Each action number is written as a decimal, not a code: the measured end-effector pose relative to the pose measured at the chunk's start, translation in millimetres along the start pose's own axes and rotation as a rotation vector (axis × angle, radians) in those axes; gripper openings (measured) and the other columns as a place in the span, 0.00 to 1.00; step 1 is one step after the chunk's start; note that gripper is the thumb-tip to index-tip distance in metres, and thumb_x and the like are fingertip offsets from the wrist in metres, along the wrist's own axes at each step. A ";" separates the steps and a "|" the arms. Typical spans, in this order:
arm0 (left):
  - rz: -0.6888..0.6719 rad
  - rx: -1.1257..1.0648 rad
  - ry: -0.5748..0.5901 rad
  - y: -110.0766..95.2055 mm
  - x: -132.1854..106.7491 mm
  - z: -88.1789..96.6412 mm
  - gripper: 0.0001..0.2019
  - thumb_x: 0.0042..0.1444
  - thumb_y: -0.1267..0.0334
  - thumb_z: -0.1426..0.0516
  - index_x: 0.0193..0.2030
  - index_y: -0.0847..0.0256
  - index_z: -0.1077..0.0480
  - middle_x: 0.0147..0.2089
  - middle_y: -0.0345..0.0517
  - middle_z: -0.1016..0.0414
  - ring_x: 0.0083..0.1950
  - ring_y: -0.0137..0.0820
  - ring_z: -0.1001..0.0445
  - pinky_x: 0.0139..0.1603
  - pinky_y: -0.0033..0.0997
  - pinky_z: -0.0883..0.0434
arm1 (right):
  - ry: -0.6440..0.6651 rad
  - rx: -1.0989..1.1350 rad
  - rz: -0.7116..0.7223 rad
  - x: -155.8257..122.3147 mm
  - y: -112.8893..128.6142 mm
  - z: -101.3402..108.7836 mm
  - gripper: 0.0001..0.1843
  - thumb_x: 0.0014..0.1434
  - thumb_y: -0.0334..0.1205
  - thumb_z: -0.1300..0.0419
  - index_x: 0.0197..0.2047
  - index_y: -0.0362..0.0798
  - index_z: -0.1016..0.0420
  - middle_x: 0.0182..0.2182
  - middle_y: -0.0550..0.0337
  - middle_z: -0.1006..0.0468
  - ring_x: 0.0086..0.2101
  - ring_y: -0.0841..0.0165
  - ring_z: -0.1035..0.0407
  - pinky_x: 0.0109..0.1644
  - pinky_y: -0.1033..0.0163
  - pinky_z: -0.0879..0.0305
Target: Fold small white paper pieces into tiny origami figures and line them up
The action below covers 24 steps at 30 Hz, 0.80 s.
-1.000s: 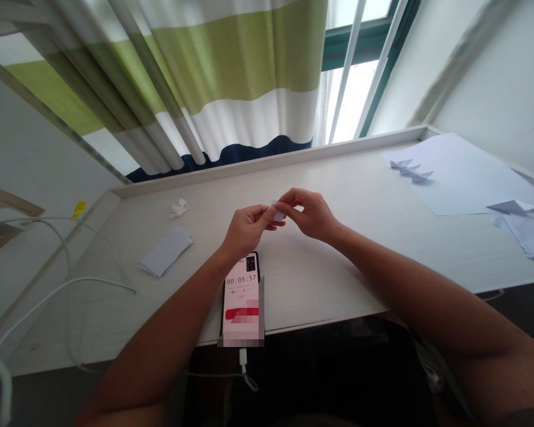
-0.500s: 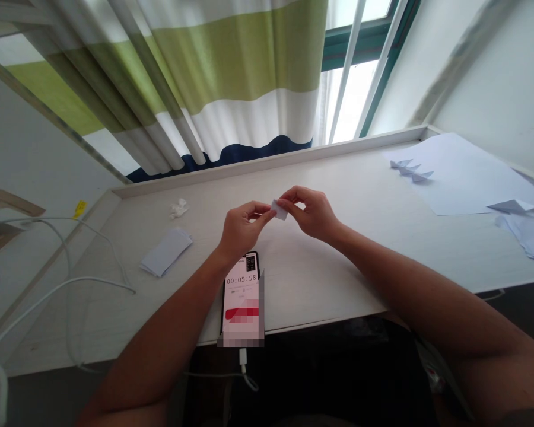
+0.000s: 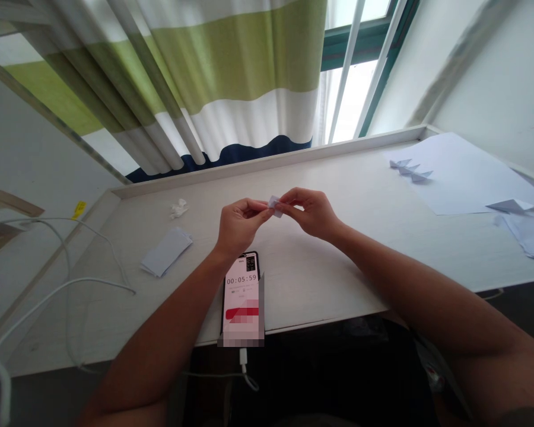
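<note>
A small folded piece of white paper (image 3: 275,206) is held above the white desk (image 3: 320,255), pinched from both sides. My left hand (image 3: 238,225) grips its left end with thumb and fingers closed. My right hand (image 3: 309,212) pinches its right end, fingers curled. Both hands meet over the middle of the desk, just beyond a phone (image 3: 241,293) that shows a timer.
A stack of small paper slips (image 3: 166,252) and a crumpled scrap (image 3: 178,208) lie at the left. White cables (image 3: 66,284) trail off the left edge. At the right are a large white sheet (image 3: 463,175), three folded paper pieces (image 3: 412,170) and more paper (image 3: 527,228).
Both hands have risen slightly and turned the folded paper between the fingertips. The phone's timer has run from 00:05:57 to 00:05:59.
</note>
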State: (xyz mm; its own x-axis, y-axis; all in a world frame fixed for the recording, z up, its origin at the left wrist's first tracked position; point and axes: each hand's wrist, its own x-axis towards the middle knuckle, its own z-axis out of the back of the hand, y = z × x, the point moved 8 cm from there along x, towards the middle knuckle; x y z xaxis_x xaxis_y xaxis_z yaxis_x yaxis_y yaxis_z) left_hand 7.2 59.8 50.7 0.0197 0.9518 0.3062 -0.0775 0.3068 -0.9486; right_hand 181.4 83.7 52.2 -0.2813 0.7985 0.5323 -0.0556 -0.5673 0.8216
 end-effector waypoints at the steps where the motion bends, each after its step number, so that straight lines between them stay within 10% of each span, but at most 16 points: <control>1: 0.009 0.000 -0.005 0.8 0.2 0.5 0.17 0.50 0.51 0.23 0.36 0.62 0.17 0.43 0.51 0.12 0.44 0.38 0.14 0.54 0.43 0.17 | -0.011 0.033 -0.010 0.0 -0.5 0.3 0.26 0.61 0.66 0.27 0.38 0.50 0.19 0.36 0.55 0.13 0.37 0.62 0.19 0.48 0.50 0.19; 12: 0.101 -0.028 0.106 4.8 2.4 -1.8 0.24 0.48 0.54 0.22 0.48 0.61 0.19 0.37 0.48 0.12 0.40 0.38 0.13 0.47 0.39 0.18 | 0.011 0.145 -0.096 0.7 -4.1 -1.0 0.27 0.55 0.62 0.22 0.42 0.48 0.18 0.31 0.57 0.15 0.33 0.63 0.18 0.41 0.54 0.19; 24: 0.100 0.019 0.258 10.7 0.0 -13.1 0.18 0.58 0.48 0.28 0.40 0.62 0.15 0.35 0.50 0.13 0.36 0.34 0.17 0.42 0.34 0.22 | 0.031 0.142 -0.102 1.4 -7.0 -0.7 0.21 0.54 0.56 0.19 0.36 0.47 0.15 0.29 0.56 0.15 0.30 0.64 0.20 0.34 0.57 0.24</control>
